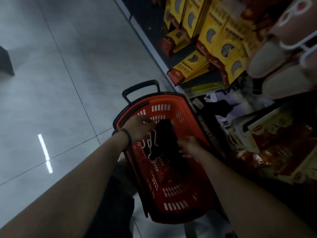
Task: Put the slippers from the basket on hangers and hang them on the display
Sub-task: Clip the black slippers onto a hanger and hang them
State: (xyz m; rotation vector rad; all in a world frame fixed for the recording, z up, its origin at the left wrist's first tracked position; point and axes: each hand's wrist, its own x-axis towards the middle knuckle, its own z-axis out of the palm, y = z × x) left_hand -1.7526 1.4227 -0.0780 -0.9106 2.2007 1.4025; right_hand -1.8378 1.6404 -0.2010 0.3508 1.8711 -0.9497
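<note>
Both hands reach into the basket [190, 121], on the floor at 6 o'clock. The left hand [139, 129] curls its fingers around the top of a white hanger [150, 143], probably to lift it free. At the hanger's 3 o'clock, the right hand [188, 146] appears to clamp onto the dark slippers [164, 134], ready for fitting. A hung pair [267, 55] shows at 2 o'clock.
</note>
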